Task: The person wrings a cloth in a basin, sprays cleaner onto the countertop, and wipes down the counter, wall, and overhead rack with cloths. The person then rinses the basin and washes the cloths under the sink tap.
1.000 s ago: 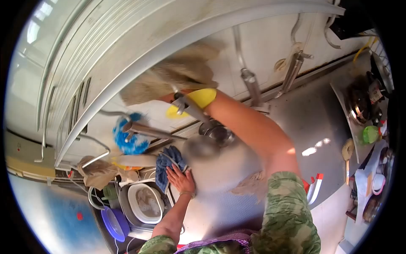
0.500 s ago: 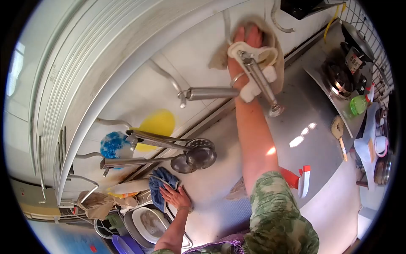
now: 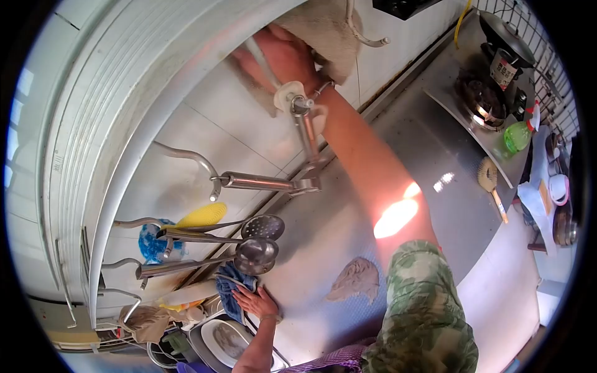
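A beige cloth [image 3: 326, 37] is pressed against the white tiled wall by my right hand [image 3: 283, 59], high up under the cabinet edge. Part of that hand lies behind a bent metal hook, and its fingertips are hard to make out. Close to my right wrist hangs a metal-handled utensil [image 3: 305, 130] with a whitish piece at its top. My left hand [image 3: 256, 304] lies with fingers spread at the counter's edge, touching a dark blue cloth [image 3: 230, 292]. A crumpled beige rag [image 3: 356, 280] rests on the counter.
Ladles and a skimmer [image 3: 262, 227] hang from wall hooks, beside a yellow scrubber [image 3: 205, 214] and a blue mesh scourer [image 3: 158, 242]. A brush [image 3: 488, 176], a green spray bottle [image 3: 517, 137] and a stove with a burner [image 3: 479, 102] are to the right. A white basin [image 3: 217, 340] sits lower left.
My right hand and the beige cloth have moved up and left along the wall, behind the hook. The hanging utensils have shifted in view. My left hand stays by the blue cloth.
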Demonstrator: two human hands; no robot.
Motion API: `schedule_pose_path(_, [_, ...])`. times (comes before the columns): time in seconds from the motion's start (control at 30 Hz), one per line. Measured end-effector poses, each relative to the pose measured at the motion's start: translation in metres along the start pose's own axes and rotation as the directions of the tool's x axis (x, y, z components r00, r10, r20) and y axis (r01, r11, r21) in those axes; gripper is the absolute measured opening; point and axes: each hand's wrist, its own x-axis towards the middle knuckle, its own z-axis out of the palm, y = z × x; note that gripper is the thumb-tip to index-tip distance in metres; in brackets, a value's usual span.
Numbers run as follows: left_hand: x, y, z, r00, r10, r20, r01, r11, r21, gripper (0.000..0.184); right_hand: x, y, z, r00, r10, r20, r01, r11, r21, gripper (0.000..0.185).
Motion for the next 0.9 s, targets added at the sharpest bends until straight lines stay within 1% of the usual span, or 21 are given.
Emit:
schedule_pose_path(0.03, [-0.003,0.002,0.001,1.0,-0.015,0.008,0.015,1.0,0.006,0.08,-0.002,0.012,0.008,0.989,0.057,-0.138,-0.057,0.998,0.003,0.045])
schedule_pose_path(0.07, [-0.005,0.004,0.004,1.0,-0.014,0.006,0.014,1.0,0.002,0.08,-0.008,0.03,0.021,0.956,0.111,-0.273,-0.112,0.994,0.014,0.049])
schedule_pose_path(0.1, [-0.004,0.003,0.005,1.0,-0.008,0.002,0.008,1.0,0.003,0.08,-0.008,0.041,0.027,0.898,0.168,-0.407,-0.169,0.985,0.033,0.053])
schedule_pose_path(0.17, [-0.003,-0.005,0.006,1.0,0.001,-0.007,-0.001,1.0,0.016,0.081,-0.016,0.077,0.01,0.759,0.309,-0.573,-0.137,0.936,0.324,0.055])
schedule_pose_path(0.23, [-0.002,-0.01,0.011,0.999,0.036,-0.034,-0.035,0.999,0.036,0.081,-0.041,0.155,-0.003,0.703,0.289,-0.65,-0.314,0.946,0.082,0.041])
schedule_pose_path(0.3, [-0.005,-0.013,0.018,0.997,0.054,-0.05,-0.051,0.996,0.074,0.08,-0.068,0.21,-0.017,0.678,0.213,-0.703,-0.36,0.93,-0.065,0.04])
schedule_pose_path(0.33, [-0.005,-0.01,0.019,0.999,0.035,-0.032,-0.033,0.997,0.07,0.08,-0.095,0.242,-0.007,0.606,0.354,-0.713,-0.418,0.904,0.093,0.04])
schedule_pose_path(0.37, [-0.005,-0.008,0.013,1.0,0.019,-0.014,-0.018,0.997,0.071,0.08,-0.111,0.241,-0.005,0.571,0.483,-0.665,-0.511,0.842,0.172,0.041])
schedule_pose_path(0.4, [-0.004,-0.004,0.008,1.0,0.007,-0.002,-0.006,0.998,0.067,0.08,-0.126,0.242,-0.003,0.523,0.602,-0.603,-0.602,0.762,0.239,0.041])
schedule_pose_path(0.43, [-0.003,-0.001,0.007,1.0,0.003,0.005,-0.003,0.998,0.056,0.08,-0.139,0.213,-0.002,0.499,0.703,-0.507,-0.723,0.66,0.203,0.041])
schedule_pose_path(0.5, [-0.003,0.001,0.001,1.0,-0.007,0.013,0.007,0.999,0.047,0.08,-0.143,0.186,0.022,0.58,0.579,-0.573,-0.631,0.764,0.134,0.041])
schedule_pose_path(0.57, [-0.004,0.006,-0.003,1.0,-0.016,0.003,0.016,0.999,0.035,0.079,-0.126,0.145,0.039,0.69,0.393,-0.608,-0.558,0.824,-0.101,0.039])
schedule_pose_path(0.63, [-0.003,0.003,0.0,1.0,-0.008,-0.017,0.009,1.0,0.018,0.079,-0.077,0.089,0.005,0.862,0.264,-0.434,-0.295,0.955,-0.006,0.04])
schedule_pose_path(0.67, [-0.003,0.006,-0.004,1.0,0.003,-0.026,-0.003,1.0,0.015,0.079,-0.056,0.081,-0.01,0.891,0.192,-0.412,-0.243,0.967,-0.076,0.04])
schedule_pose_path(0.73, [-0.003,0.004,-0.004,1.0,-0.029,0.0,0.029,0.999,0.023,0.079,-0.019,0.081,-0.025,0.935,0.042,-0.352,-0.121,0.971,-0.206,0.042])
schedule_pose_path(0.8, [-0.002,0.01,-0.009,0.998,-0.053,0.018,0.053,0.999,-0.008,0.08,0.005,0.098,-0.026,0.897,-0.046,-0.44,-0.053,0.976,-0.211,0.044])
schedule_pose_path(0.83, [-0.003,0.014,-0.014,0.999,-0.035,0.019,0.035,0.999,0.001,0.08,0.01,0.103,-0.025,0.873,-0.082,-0.48,-0.025,0.977,-0.213,0.045])
schedule_pose_path(0.87, [-0.003,0.015,-0.018,1.0,-0.019,0.02,0.018,1.0,0.014,0.08,0.01,0.104,-0.022,0.87,-0.032,-0.492,-0.081,0.975,-0.207,0.045])
schedule_pose_path(0.9, [-0.002,0.015,-0.02,1.0,-0.006,0.021,0.005,1.0,0.028,0.08,0.009,0.106,-0.019,0.864,-0.011,-0.503,-0.098,0.977,-0.191,0.045])
